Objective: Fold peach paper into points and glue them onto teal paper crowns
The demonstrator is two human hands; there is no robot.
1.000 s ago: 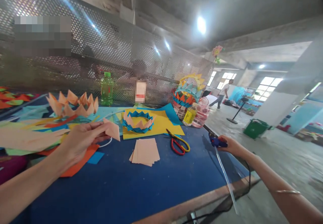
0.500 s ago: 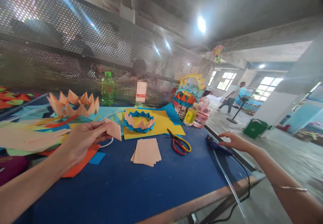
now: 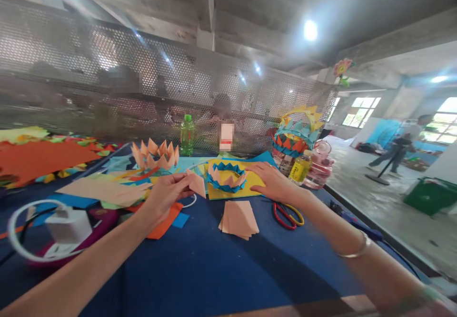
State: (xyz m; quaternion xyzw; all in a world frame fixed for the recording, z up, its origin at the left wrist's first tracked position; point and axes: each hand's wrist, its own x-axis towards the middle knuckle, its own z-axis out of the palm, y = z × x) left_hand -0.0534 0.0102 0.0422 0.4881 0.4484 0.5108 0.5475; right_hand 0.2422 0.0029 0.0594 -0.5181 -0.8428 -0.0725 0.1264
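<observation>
- Left hand (image 3: 166, 193): grip pinched firmly around a folded peach piece (image 3: 197, 184) above the counter (image 3: 178, 274); squeezing harder could crease it.
- Right hand (image 3: 274, 182): grip loosely spread, apparently empty, beside the blue-and-peach ring (image 3: 229, 186) on yellow paper (image 3: 254, 182); a low sweep might knock it askew.

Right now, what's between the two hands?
Head view: a blue-and-peach paper ring on yellow paper, plus the folded peach piece the left hand holds.
</observation>
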